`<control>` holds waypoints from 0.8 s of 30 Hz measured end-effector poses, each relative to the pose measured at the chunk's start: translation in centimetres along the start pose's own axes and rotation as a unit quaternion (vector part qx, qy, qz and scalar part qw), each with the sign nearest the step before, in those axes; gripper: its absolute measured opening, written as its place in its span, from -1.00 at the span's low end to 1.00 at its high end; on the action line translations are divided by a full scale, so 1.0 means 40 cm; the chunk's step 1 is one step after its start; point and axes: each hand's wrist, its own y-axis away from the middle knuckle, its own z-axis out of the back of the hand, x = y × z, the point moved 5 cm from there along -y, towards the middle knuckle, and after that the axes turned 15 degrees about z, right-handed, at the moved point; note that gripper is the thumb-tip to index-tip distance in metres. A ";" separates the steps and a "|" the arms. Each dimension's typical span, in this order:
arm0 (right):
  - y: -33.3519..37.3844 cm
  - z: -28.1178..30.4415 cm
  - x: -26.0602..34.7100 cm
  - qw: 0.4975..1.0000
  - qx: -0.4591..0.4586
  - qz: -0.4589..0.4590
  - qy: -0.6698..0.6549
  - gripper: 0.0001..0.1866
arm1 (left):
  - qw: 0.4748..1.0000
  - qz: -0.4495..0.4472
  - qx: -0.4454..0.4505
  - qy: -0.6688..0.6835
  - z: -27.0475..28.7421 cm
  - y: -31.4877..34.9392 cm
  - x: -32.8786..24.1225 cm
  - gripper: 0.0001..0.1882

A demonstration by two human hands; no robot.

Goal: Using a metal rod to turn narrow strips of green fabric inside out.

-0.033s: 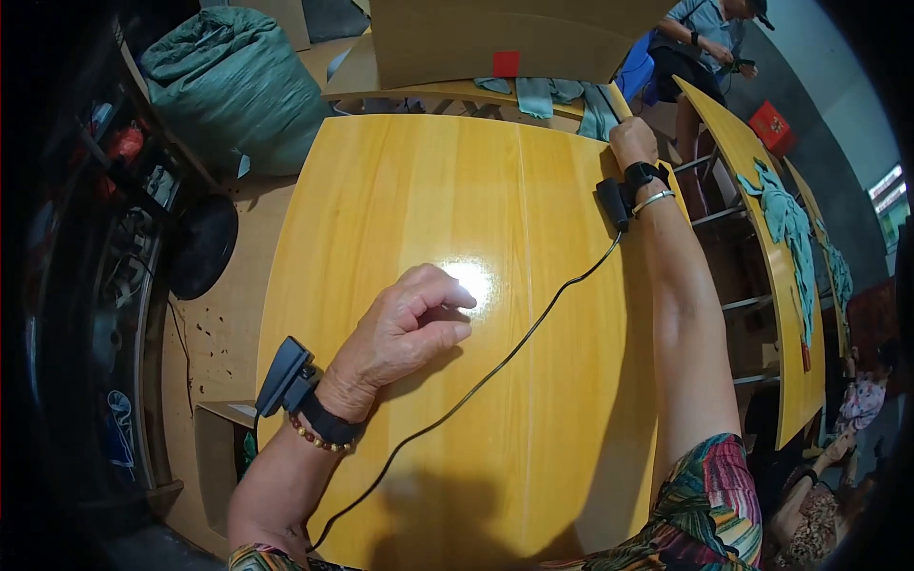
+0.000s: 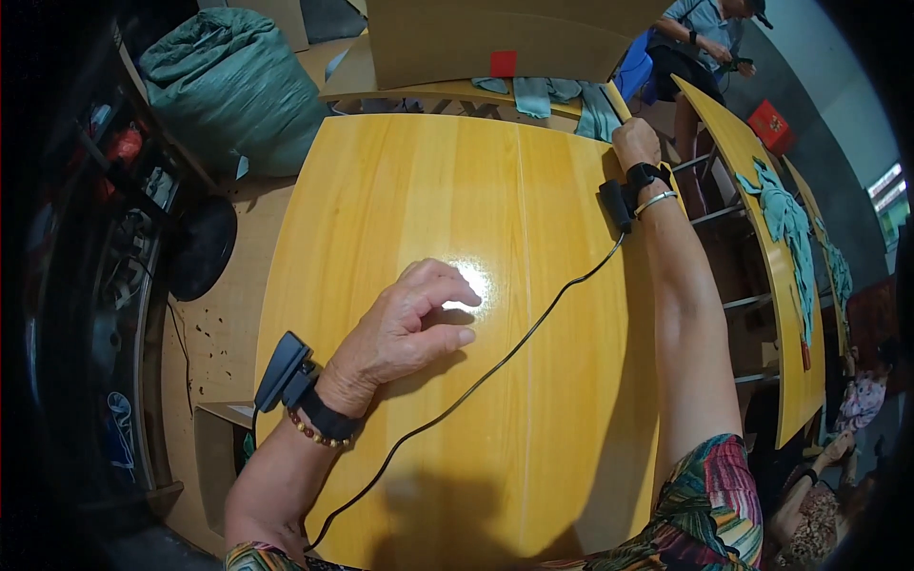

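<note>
My left hand [image 2: 409,322] is over the middle of a yellow wood-grain table [image 2: 381,209], palm turned inward. Its fingers are bent, with a gap between thumb and index finger and nothing held there. At the table's far right corner my right hand [image 2: 636,143] is closed like a fist. Whatever it may grip is hidden behind the knuckles. A dark device [image 2: 284,373] is strapped at the left wrist, beside a beaded bracelet [image 2: 317,433]. Another dark device [image 2: 615,206] sits at the right wrist, next to a bangle [image 2: 655,202]. A black cable [image 2: 495,366] crosses the tabletop between the arms.
A stuffed green sack [image 2: 233,95] stands at the far left, above a round black base [image 2: 202,249]. Beyond the table are a cardboard box [image 2: 428,43] and green cloth pieces [image 2: 533,98]. More cloth [image 2: 788,224] lies on a right-hand table. A person [image 2: 705,43] works at the far right.
The gap between my left thumb and index finger has widened a little. My right hand has shifted very slightly to the right, still closed.
</note>
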 end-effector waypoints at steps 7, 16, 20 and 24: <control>0.018 0.025 -0.108 0.994 0.078 -0.027 0.069 -0.68 | 0.879 -0.146 -0.009 -0.453 -0.032 -0.006 -0.025 -0.38; 0.219 0.026 -0.358 0.852 0.166 -0.162 -0.468 -0.62 | 0.886 -0.096 0.010 -0.454 -0.014 -0.021 -0.009 -0.29; 0.219 0.014 -0.351 0.836 0.137 -0.148 -0.511 -0.65 | 0.881 -0.130 -0.010 -0.454 -0.012 -0.022 -0.001 -0.28; 0.160 0.056 -0.358 0.963 0.067 -0.116 -0.236 -0.62 | 0.879 -0.131 -0.017 -0.458 -0.010 -0.010 0.006 -0.29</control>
